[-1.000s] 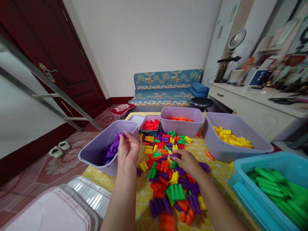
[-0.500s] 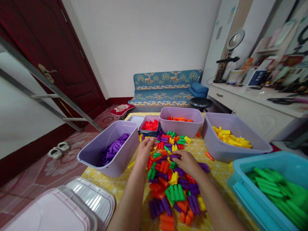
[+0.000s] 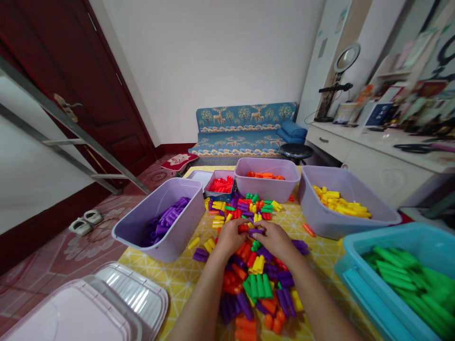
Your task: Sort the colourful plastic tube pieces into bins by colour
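My left hand (image 3: pixel 232 236) is curled over the middle of a mixed pile of plastic building pieces, its fingertips closed around a red plastic piece (image 3: pixel 243 228). Close beside it, my right hand (image 3: pixel 273 237) pinches a purple plastic piece (image 3: pixel 256 232) between thumb and fingers. The two hands nearly meet. Below them lie green pieces (image 3: pixel 259 286), purple pieces (image 3: pixel 286 302), yellow pieces (image 3: pixel 257 265) and orange pieces (image 3: pixel 246 327) in short joined rows. My palms and forearms hide part of the pile.
Purple pieces fill part of a lilac bin (image 3: pixel 124 233) on the left. A small tin (image 3: pixel 207 191) holds red pieces, another lilac bin (image 3: pixel 267 189) orange, a third bin (image 3: pixel 320 226) yellow, and a turquoise bin (image 3: pixel 350 253) green. Lids (image 3: pixel 78 308) lie front left on the yellow cloth (image 3: pixel 185 274).
My left hand has moved right and nearer, from the pile's far left to beside my right hand, and now grips a red piece. My right hand stays almost in place with the purple piece.
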A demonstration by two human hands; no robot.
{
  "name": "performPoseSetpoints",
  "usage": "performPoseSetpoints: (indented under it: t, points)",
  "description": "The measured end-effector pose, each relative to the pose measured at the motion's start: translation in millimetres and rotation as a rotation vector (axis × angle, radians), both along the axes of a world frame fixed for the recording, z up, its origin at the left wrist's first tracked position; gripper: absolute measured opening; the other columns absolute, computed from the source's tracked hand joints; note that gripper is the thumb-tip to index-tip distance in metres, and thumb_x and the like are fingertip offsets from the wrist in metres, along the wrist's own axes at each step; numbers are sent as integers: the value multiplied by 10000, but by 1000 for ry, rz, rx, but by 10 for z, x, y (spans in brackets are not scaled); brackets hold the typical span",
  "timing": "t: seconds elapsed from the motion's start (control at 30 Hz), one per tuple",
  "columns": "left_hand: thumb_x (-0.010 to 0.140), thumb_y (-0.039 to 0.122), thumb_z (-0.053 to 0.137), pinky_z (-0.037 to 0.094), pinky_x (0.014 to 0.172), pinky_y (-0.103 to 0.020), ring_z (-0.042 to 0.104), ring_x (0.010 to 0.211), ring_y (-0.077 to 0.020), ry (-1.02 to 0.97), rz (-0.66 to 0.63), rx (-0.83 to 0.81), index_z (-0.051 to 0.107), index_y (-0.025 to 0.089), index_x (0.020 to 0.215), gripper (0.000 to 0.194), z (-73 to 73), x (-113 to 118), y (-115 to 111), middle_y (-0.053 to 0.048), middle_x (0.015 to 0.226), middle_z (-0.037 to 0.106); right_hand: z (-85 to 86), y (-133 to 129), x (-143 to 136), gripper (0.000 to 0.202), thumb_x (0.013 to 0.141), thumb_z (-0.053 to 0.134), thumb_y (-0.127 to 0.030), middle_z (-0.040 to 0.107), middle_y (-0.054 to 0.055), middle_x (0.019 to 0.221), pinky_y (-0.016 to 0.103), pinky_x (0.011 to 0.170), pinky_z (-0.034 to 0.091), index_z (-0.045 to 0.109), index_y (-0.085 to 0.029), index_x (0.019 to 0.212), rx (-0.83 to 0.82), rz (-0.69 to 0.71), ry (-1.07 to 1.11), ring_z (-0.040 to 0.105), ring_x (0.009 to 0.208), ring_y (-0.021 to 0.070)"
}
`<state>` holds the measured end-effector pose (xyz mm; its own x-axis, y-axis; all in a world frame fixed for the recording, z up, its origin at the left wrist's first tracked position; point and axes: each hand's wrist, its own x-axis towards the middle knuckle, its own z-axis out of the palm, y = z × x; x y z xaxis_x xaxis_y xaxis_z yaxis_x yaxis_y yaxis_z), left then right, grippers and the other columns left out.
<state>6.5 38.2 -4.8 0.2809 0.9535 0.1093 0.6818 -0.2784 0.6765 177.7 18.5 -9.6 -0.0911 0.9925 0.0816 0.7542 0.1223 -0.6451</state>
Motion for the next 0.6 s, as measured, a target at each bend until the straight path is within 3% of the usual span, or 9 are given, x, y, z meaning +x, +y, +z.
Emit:
performPoseSetpoints:
  t: [0.13, 0.27, 0.4, 0.47, 0.6]
  points:
    - [756, 171, 619, 475, 894, -327, 646, 988, -228, -134, -16, 17, 670, 176, 1131, 378, 33, 8, -3, -71, 1057, 716, 27, -15, -14, 354, 743, 656, -362, 699, 52, 993, 298, 771, 468, 674, -239, 1075, 35, -13, 36, 638, 895, 205]
    - [849, 252, 535, 461, 918, -346, 628, 1000, -217, -278, -53, 19, 511, 151, 1322, 484, 111, 30, -41, -81, 1102, 691, 159, -21, -27, 381, 766, 640, -397, 650, 50, 1008, 301, 770, 469, 661, -252, 1118, 138, -12, 98, 617, 854, 184]
    - [923, 356, 407, 381, 1033, -372, 518, 1214, -227, -413, -99, -6, 413, 143, 1394, 517, 168, 57, -85, -110, 1317, 567, 278, -30, -46, 339, 796, 610, -393, 629, 51, 923, 285, 727, 480, 681, -216, 1076, 168, 40, 231, 597, 769, 158]
    - [930, 388, 393, 343, 1070, -375, 454, 1282, -230, -453, -115, -6, 415, 165, 1396, 518, 187, 65, -101, -97, 1345, 546, 303, -40, -67, 313, 792, 609, -370, 631, 54, 900, 279, 687, 484, 690, -190, 1035, 167, 63, 305, 587, 732, 151]
    - [924, 408, 417, 357, 1058, -380, 464, 1267, -237, -480, -173, -8, 366, 191, 1427, 551, 233, 76, -129, -89, 1277, 599, 329, -67, -110, 409, 759, 611, -346, 654, 78, 985, 280, 651, 502, 645, -156, 1120, 84, 76, 484, 596, 705, 144]
